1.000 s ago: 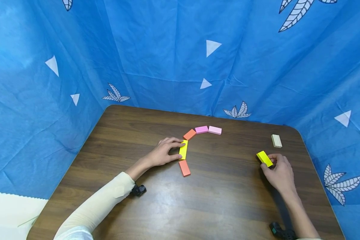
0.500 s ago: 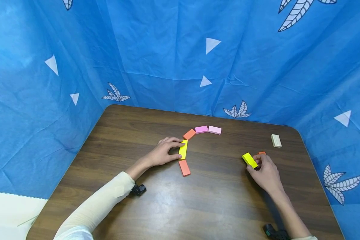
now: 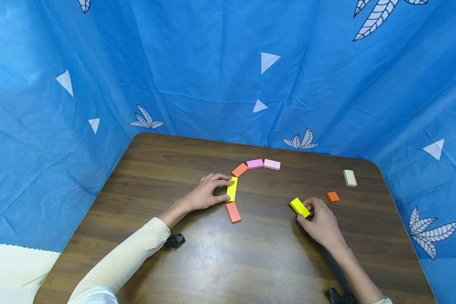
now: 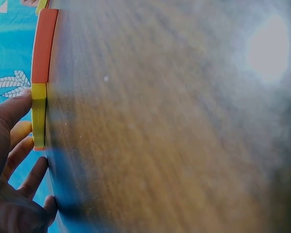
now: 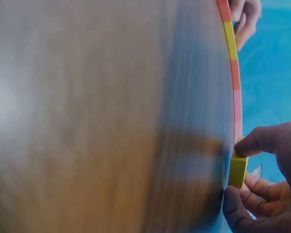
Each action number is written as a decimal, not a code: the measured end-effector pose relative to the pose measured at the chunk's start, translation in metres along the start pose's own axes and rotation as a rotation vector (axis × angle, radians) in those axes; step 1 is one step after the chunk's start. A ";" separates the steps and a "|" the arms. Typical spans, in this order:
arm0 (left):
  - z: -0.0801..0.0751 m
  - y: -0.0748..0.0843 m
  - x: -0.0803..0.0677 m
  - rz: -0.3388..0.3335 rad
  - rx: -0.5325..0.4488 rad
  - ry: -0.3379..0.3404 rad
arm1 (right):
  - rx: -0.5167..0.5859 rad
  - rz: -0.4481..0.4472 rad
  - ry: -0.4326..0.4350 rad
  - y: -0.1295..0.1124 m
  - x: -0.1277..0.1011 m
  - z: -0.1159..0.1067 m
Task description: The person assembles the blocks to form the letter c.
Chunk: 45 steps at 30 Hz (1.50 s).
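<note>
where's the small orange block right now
In the head view the small orange block lies on the table's right side, between the right hand and the beige block.

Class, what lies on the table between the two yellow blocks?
Nothing: in the head view only bare table separates the yellow block under the left hand from the one the right hand holds.

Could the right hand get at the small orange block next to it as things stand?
Probably not without letting go: the right hand already pinches a yellow block. Otherwise the small orange block lies close by on bare table, nothing between.
</note>
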<state>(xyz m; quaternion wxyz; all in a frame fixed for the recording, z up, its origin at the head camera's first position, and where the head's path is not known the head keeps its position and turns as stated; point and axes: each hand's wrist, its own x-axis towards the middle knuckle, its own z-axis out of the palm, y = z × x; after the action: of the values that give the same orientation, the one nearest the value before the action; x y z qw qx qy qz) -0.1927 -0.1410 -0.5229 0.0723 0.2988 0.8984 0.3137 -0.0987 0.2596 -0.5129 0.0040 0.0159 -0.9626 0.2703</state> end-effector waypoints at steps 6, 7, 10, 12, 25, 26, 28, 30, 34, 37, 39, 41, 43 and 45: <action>-0.001 0.001 -0.001 0.003 0.000 0.006 | 0.009 -0.044 -0.022 -0.012 -0.003 0.008; -0.001 0.001 -0.001 0.007 0.001 0.008 | 0.009 -0.047 -0.025 -0.014 -0.004 0.009; 0.000 0.000 -0.001 0.008 0.001 0.011 | 0.006 -0.055 -0.034 -0.019 -0.005 0.012; 0.000 0.000 -0.001 0.007 0.001 0.013 | 0.003 -0.067 -0.034 -0.022 -0.005 0.014; 0.001 -0.001 -0.003 0.001 0.004 0.013 | 0.007 -0.139 -0.063 -0.047 -0.014 0.029; 0.001 -0.001 -0.003 0.001 0.004 0.012 | 0.008 -0.139 -0.071 -0.049 -0.015 0.030; 0.001 -0.001 -0.002 -0.001 0.004 0.010 | 0.011 -0.138 -0.086 -0.054 -0.017 0.031; 0.001 -0.001 -0.002 0.000 0.005 0.010 | 0.016 -0.138 -0.100 -0.058 -0.019 0.032; 0.001 -0.001 -0.001 0.010 0.012 0.013 | 0.019 -0.149 -0.115 -0.065 -0.022 0.036; 0.002 -0.001 -0.001 0.012 0.015 0.018 | 0.018 -0.166 -0.132 -0.072 -0.024 0.040; 0.001 -0.001 -0.002 0.011 0.013 0.019 | 0.016 -0.172 -0.144 -0.076 -0.025 0.042; 0.001 0.000 -0.001 0.010 0.011 0.018 | 0.011 -0.176 -0.154 -0.081 -0.026 0.044; 0.001 0.000 -0.001 0.011 0.011 0.017 | 0.010 -0.174 -0.160 -0.085 -0.027 0.046; 0.001 0.000 -0.001 0.010 0.014 0.015 | 0.008 -0.181 -0.164 -0.089 -0.028 0.048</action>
<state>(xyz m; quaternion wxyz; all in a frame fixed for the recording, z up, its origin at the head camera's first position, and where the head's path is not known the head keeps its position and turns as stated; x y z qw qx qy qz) -0.1917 -0.1410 -0.5239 0.0620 0.3017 0.8995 0.3101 -0.0674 0.1596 -0.5082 -0.0505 0.1248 -0.9533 0.2703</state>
